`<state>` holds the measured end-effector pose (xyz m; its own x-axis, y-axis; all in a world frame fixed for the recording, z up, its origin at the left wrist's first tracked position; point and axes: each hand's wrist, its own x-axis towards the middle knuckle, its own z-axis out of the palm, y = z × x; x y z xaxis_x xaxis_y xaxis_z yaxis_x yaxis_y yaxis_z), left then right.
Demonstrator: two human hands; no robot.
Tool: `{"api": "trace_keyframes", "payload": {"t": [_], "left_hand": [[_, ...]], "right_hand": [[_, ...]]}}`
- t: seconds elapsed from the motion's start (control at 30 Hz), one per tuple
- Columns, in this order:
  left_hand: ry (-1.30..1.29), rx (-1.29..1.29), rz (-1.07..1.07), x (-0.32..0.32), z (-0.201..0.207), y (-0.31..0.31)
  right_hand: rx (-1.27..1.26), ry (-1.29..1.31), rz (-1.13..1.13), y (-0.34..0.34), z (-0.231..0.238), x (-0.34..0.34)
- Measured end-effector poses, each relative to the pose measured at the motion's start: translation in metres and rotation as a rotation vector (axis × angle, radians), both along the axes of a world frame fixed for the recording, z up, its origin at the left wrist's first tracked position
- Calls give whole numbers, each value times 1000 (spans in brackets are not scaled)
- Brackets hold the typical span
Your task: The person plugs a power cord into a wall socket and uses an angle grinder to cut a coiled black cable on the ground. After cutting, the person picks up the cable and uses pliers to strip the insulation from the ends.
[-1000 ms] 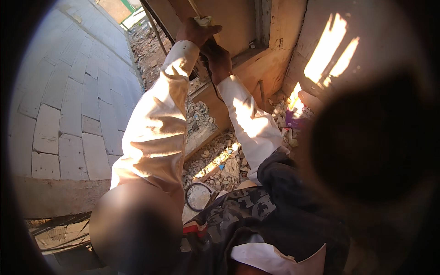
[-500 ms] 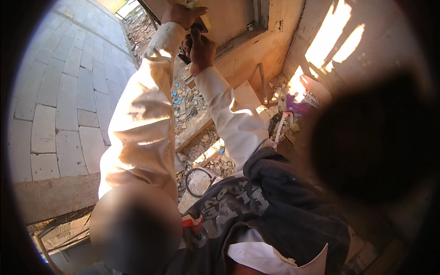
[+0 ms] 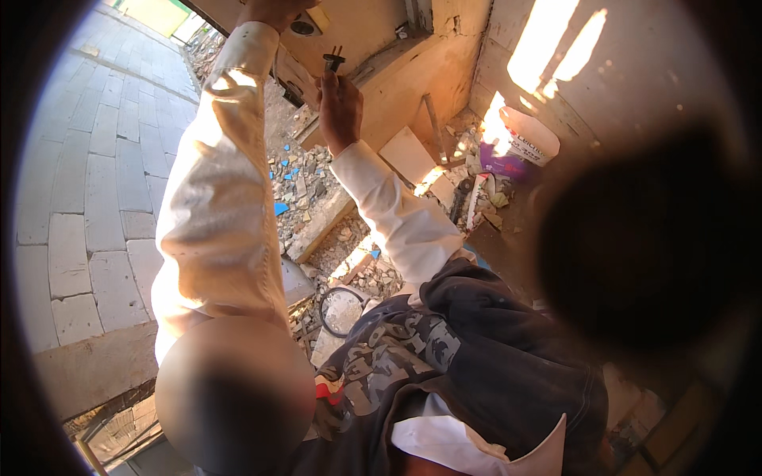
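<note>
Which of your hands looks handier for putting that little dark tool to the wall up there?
Probably the right hand: it already grips the small dark tool just below the round fitting on the wall. The left hand is pressed against that fitting.

Ground (image 3: 317, 190) is bare earth strewn with rubble (image 3: 305, 186), with small blue fragments among it. A timber plank (image 3: 321, 226) lies across the debris. A dark wire loop (image 3: 337, 309) rests nearer. A white bucket (image 3: 528, 139) stands at the wall.
</note>
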<state>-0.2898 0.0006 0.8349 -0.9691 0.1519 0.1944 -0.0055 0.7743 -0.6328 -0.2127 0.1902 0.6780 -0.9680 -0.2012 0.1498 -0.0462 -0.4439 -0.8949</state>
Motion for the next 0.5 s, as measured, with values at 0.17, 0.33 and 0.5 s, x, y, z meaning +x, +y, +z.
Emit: {"api": "trace_keyframes", "payload": {"t": [0.17, 0.33, 0.5], "left_hand": [[37, -96, -123, 39, -12, -49], [-9, -34, 100, 56, 9, -31], [618, 1111, 118, 139, 19, 48]], "right_hand": [[74, 12, 78, 113, -79, -11], [484, -41, 21, 271, -172, -50], [600, -435, 81, 372, -228, -31]]}}
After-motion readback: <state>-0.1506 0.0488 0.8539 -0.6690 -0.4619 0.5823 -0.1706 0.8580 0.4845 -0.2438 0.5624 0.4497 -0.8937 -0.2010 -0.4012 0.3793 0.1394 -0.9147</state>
